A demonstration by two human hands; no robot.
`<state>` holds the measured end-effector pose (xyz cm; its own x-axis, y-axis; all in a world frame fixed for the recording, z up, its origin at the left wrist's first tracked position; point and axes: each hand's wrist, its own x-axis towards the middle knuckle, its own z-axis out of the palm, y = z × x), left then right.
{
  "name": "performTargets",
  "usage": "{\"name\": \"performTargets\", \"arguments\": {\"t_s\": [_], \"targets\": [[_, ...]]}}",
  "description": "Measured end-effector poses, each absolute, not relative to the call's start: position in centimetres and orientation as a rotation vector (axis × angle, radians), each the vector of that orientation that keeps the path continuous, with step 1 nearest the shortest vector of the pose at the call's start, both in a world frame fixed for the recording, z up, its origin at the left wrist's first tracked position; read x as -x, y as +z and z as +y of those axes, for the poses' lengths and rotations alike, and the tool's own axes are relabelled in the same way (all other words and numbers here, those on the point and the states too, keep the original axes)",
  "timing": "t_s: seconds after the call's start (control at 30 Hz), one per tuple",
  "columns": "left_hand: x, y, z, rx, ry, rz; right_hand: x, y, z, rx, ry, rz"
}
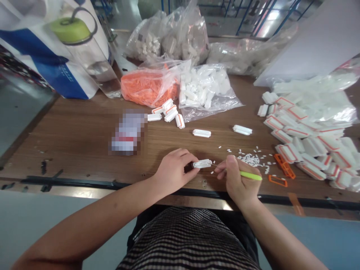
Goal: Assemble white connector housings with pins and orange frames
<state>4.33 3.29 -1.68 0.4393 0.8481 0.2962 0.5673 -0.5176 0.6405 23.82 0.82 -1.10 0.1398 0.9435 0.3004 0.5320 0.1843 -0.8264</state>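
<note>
Near the table's front edge, my left hand (176,168) pinches one end of a small white plastic housing (202,164) with a row of tiny marks or holes along its face. My right hand (239,178) is closed around a tool with a lime-green handle (251,175). Its thin metal tip reaches the right end of the housing; whether it touches cannot be made out. To the right of the tool lies a scattered heap of tiny white pieces (251,160). Two similar white housings (201,133) lie farther back.
Orange frames (284,165) and a pile of white housings with orange trim (312,144) lie at right. Behind are bags of orange parts (149,86) and white parts (206,84). A bottle with a green lid (98,67) stands back left, near a blurred-out object (128,133).
</note>
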Motion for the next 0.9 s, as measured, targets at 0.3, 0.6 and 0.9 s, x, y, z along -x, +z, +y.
{"name": "performTargets", "arguments": {"t_s": [0.3,0.6,0.9], "targets": [[-4.3,-1.73,3.34,-2.242,0.801,1.193,-23.43,-0.95,0.84,1.462,0.565,-1.496],[-4.31,-1.73,3.27,-2.242,0.806,1.205,-23.49,-1.0,0.7,1.514,0.575,-1.396],[-4.38,-1.73,3.29,-2.252,0.825,1.191,-23.5,-1.0,0.78,1.476,0.573,-1.454]]}}
